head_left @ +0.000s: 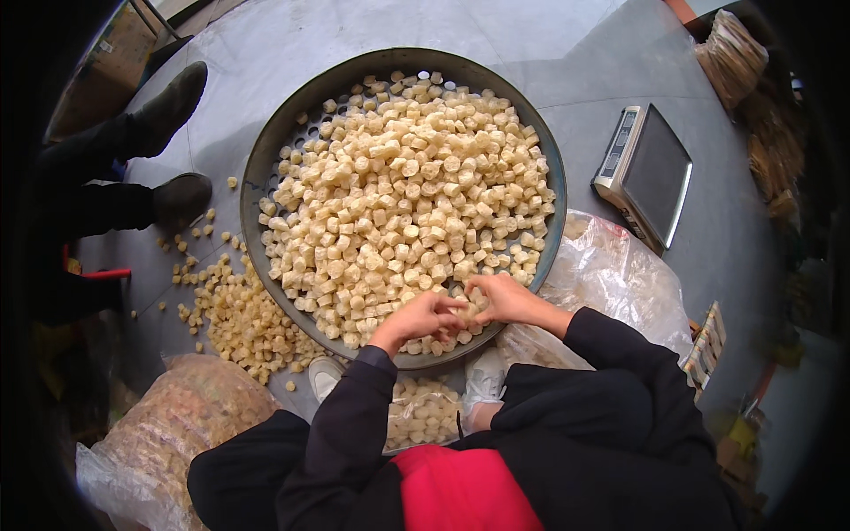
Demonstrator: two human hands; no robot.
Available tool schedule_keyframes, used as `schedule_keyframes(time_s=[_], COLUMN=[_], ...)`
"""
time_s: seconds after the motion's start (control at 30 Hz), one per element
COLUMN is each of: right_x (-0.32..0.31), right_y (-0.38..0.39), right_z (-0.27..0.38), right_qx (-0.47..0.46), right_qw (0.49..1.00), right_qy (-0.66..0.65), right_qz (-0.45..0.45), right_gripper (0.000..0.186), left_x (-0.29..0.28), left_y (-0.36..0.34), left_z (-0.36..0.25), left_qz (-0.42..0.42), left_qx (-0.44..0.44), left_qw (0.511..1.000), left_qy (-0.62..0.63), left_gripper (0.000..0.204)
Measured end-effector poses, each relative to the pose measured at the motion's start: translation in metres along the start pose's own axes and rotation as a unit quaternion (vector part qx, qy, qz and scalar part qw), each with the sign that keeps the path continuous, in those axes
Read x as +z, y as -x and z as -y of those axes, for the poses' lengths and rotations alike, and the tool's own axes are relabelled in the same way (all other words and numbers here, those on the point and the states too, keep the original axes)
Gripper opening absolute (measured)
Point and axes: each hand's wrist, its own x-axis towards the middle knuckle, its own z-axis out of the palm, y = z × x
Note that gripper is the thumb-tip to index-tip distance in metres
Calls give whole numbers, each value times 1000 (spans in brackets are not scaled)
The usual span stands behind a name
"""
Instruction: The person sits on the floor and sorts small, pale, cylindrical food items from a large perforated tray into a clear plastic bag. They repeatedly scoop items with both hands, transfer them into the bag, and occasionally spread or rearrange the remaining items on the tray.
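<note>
Tray, near side: fingers gathered right of centre

Round, dark and rimmed, the tray spreads widest before the person, its perforated base showing along the far left. A heap of pale stubby pieces covers most of it, thickest beyond the fingertips and thinner toward the right-hand rim. A looser pile lies on the floor outside the rim, to the left. Below the near rim, between the person's shoes, sits a clear bag with similar pieces.

Both hands are low over the near edge, facing one another. The left hand points rightward, fingers bent; whether they grip anything, I cannot tell. The right hand points leftward, thumb and forefinger parted in a wide C, with no piece clearly pinched.

Smallest, and what the reach turns on, are the few pieces in the gap between the hands. They lie right of the left fingers and left of the right, about equally near both. Being so short, they show no clear long axis.
</note>
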Motion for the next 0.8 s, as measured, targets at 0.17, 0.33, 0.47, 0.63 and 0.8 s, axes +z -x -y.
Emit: schedule_keyframes(time_s=[0.17,0.33,0.47,0.63,0.8], right_x=[-29,-73,-86,-56,-81], right_y=[-10,-6,4,11,13], right_z=[11,2,-31,-53,-21], right_qx=[6,-22,38,12,40], right_qw=[950,976,877,848,965], right_qy=[-310,95,410,479,257], right_qz=[-37,-197,-249,-227,-43], right_gripper=[42,24,17,12,23], left_x=[-32,-46,-31,2,7], left_y=[31,38,26,2,-4], left_z=[-36,-31,-31,-25,-7], left_qz=[-155,-210,-166,-83,-128], left_qx=[67,76,66,95,128], left_qw=[984,974,984,974,961], left_qy=[61,42,-30,-189,-207], left_gripper=[47,36,39,43,53])
